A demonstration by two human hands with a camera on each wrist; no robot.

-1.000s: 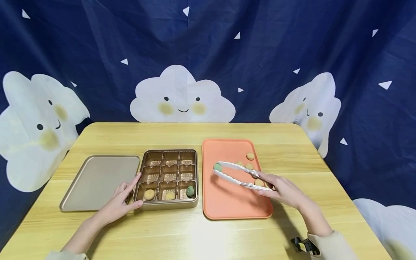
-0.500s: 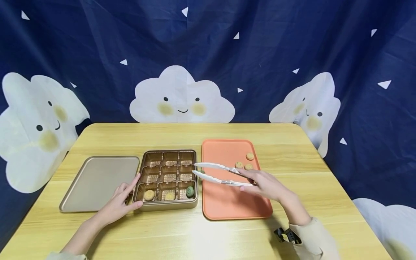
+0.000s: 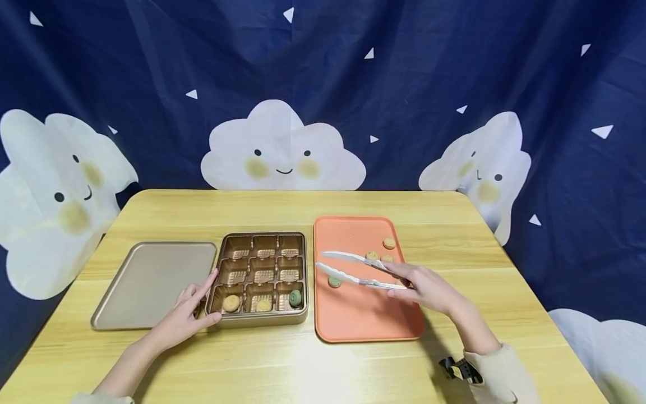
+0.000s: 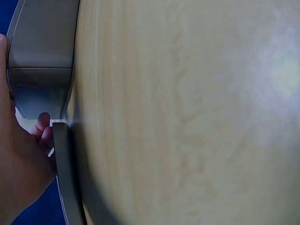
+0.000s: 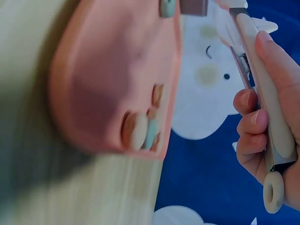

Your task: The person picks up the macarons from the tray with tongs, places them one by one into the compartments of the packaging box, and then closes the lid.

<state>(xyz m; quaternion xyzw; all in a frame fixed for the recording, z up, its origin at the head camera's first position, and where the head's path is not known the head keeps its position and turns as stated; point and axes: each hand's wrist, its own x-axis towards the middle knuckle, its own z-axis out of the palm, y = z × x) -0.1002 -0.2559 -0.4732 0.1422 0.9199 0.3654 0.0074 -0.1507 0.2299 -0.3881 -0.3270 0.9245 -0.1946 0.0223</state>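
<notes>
Nearby, your left hand (image 3: 184, 315) rests its extended index finger and thumb against the compartmented tin (image 3: 262, 320); your right hand (image 3: 429, 287) grips white tongs (image 3: 348, 276), their tips parted above the orange tray (image 3: 368, 321). Near those tips a green cookie (image 3: 335, 282) lies on the tray, yellow cookies (image 3: 388, 243) farther right. Beyond the surface (image 3: 282, 210) hangs a blue, cloud-printed curtain (image 3: 404, 67).

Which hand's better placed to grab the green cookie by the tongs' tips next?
Right, likely: the right hand holds the tongs, tips apart near that green cookie. The left hand is touching the box instead.
</notes>
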